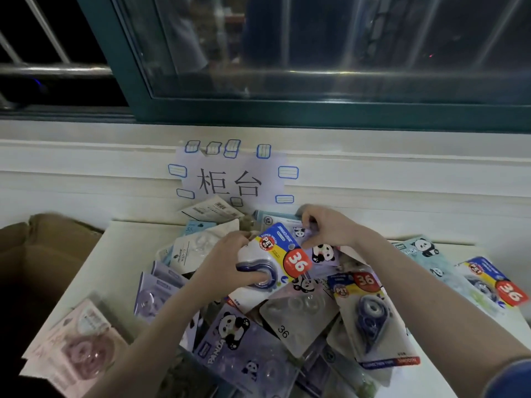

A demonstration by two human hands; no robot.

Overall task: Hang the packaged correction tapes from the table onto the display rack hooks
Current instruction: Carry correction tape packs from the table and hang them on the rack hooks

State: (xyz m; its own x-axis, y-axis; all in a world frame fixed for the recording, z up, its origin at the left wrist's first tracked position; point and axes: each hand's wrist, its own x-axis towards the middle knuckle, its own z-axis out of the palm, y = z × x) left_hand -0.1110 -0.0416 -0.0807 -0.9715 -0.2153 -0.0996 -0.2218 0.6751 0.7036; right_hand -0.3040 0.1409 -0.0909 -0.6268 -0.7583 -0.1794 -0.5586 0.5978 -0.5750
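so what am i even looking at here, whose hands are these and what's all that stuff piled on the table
This is one picture from a camera worn on a person's head, looking forward and down, so the two bare arms reaching in are that person's own. There is no machine here.

The white table holds a loose heap of packaged correction tapes, many with panda pictures or a red "36" sticker. A pink pack lies at the near left, and a cardboard box stands beside the table.

The left hand has its grip on a blue and yellow pack, lifted above the heap. The right hand pinches a panda pack just behind it. On the wall behind, a paper sign hangs below a dark window.
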